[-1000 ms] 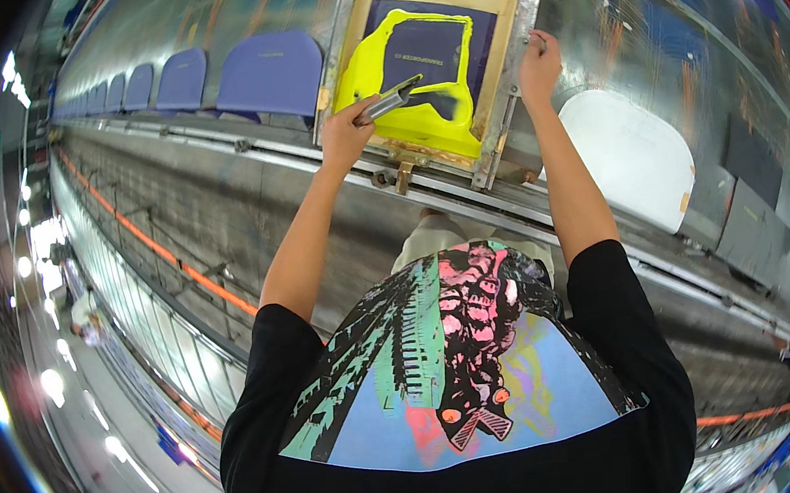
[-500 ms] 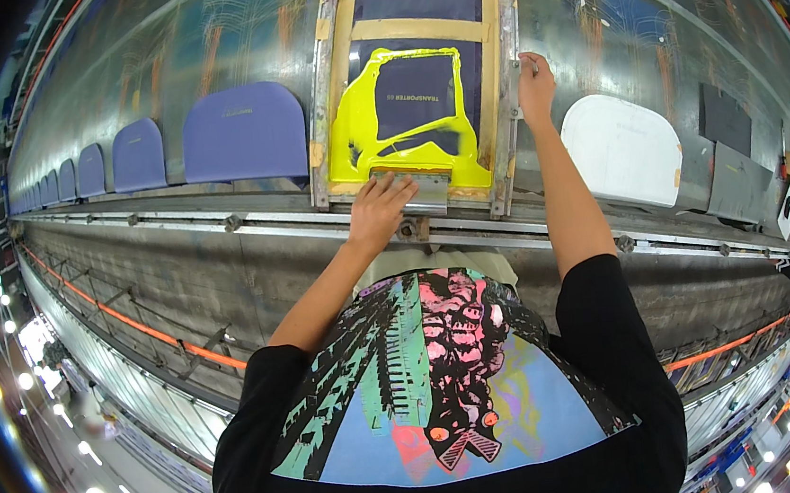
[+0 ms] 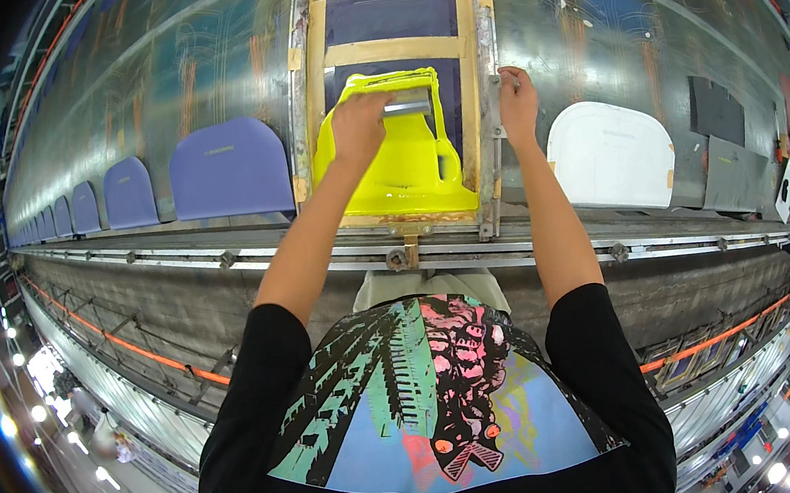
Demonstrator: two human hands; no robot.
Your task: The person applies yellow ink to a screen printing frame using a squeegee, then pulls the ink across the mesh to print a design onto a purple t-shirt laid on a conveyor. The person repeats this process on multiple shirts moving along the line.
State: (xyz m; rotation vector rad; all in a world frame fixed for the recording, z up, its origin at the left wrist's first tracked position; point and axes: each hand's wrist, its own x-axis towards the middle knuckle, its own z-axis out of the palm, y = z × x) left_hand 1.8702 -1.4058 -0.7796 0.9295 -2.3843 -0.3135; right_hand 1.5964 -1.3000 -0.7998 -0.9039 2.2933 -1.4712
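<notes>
In front of me a screen-printing frame [image 3: 493, 161] lies on the long table, its mesh partly coated with bright yellow ink [image 3: 397, 165]. My left hand [image 3: 361, 128] is closed on a squeegee [image 3: 408, 104], whose metal-looking holder sticks out to the right of the fingers. The squeegee stands near the far end of the yellow area; its blade edge is hidden. At the frame's right side rail, my right hand [image 3: 517, 102] is closed with the fingers pinched on the rail's edge or a small fitting there.
Purple rounded panels [image 3: 229, 172] lie in a row to the left. On the right are a white rounded panel [image 3: 611, 154] and dark grey sheets [image 3: 718, 111]. A metal rail [image 3: 319, 251] with knobs runs along the table's near edge.
My left hand has pushed the squeegee from the frame's near end to the far end of the ink. Yellow now covers most of the formerly bare middle. My right hand stays at the rail.
</notes>
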